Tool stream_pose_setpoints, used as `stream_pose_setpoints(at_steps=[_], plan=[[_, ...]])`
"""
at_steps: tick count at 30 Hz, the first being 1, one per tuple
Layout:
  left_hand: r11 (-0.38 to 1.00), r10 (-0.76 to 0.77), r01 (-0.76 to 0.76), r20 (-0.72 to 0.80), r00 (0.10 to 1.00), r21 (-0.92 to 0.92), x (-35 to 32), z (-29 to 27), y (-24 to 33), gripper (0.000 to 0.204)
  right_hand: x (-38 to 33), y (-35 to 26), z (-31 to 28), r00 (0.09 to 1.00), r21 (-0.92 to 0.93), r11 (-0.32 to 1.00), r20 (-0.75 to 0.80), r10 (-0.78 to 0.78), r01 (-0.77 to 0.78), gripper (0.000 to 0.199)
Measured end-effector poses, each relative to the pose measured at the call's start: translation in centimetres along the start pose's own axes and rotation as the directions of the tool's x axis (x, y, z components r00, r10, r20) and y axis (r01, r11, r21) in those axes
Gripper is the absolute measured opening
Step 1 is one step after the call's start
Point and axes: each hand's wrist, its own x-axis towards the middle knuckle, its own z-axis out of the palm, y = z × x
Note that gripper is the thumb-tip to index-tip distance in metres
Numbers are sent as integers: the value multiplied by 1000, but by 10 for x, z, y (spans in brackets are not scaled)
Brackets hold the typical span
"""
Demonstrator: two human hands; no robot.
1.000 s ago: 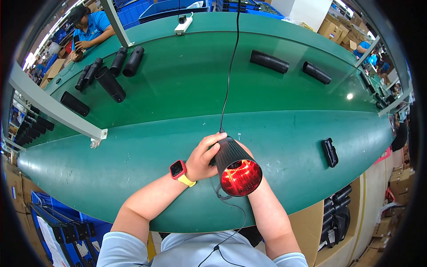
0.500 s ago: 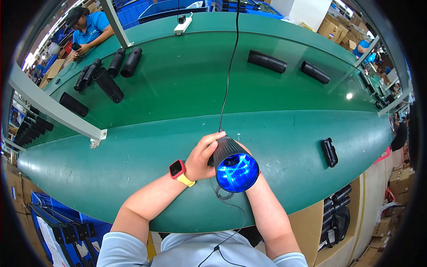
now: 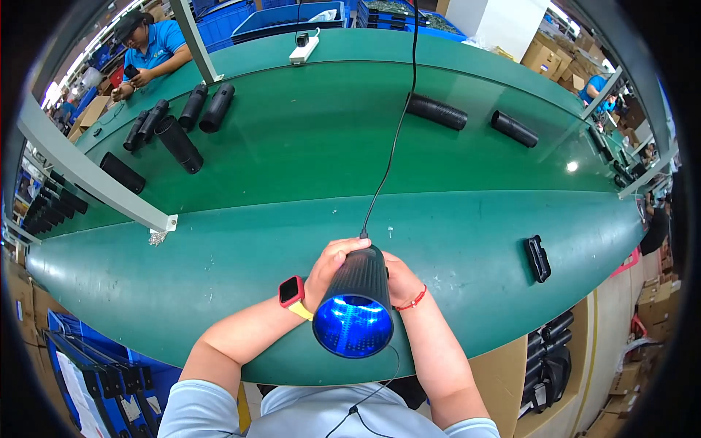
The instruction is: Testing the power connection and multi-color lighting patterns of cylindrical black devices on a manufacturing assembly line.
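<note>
Gripping a black cylindrical lamp (image 3: 355, 296) from both sides, the person holds it just above the near edge of the green desk (image 3: 453, 219), its wide end tilted up toward the camera and glowing blue. The left hand (image 3: 330, 266) wraps around the left flank of the cylinder, fingers curled over its top near the far end; a red square watch on a yellow strap (image 3: 292, 292) sits on that wrist. The right hand (image 3: 400, 276) presses against the right flank, mostly hidden behind the body of the lamp, with a thin red cord bracelet (image 3: 413, 300) at the wrist. A black cable (image 3: 394, 139) runs from the far end of the lamp across the desk and up out of view at the top.

Farther off on the desk lie several other black cylinders: a cluster of 4 (image 3: 175, 124) at the far left, 1 more (image 3: 123, 173) nearer the left rim, and 2 (image 3: 471, 119) lying well apart from the held lamp at the far right. A small black clip-like part (image 3: 538, 258) rests on the desk to the right. A white power strip (image 3: 304, 49) lies at the far edge. A grey metal frame bar (image 3: 95, 179) crosses the left side. Another person in a blue shirt (image 3: 153, 47) sits at the far left corner.
</note>
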Motion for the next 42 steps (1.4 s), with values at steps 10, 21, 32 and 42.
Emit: stream_pose_setpoints(at_steps=[10, 21, 32, 42], plan=[[965, -244, 259, 199, 949, -51, -9, -6, -11, 52, -5, -11, 1, 1000, -7, 1000, 12, -7, 7, 24], [993, -89, 96, 101, 991, -63, -14, 4, -22, 51, -2, -12, -3, 992, -148, 983, -56, -116, 107, 27], [932, -323, 324, 35, 946, -163, -5, 12, -9, 70, -2, -6, -10, 991, 48, 998, -135, -22, 29, 28], [797, -571, 475, -210, 793, -373, 7, 23, -8, 71, 3, -2, -19, 977, -74, 981, -100, -189, 182, 19]])
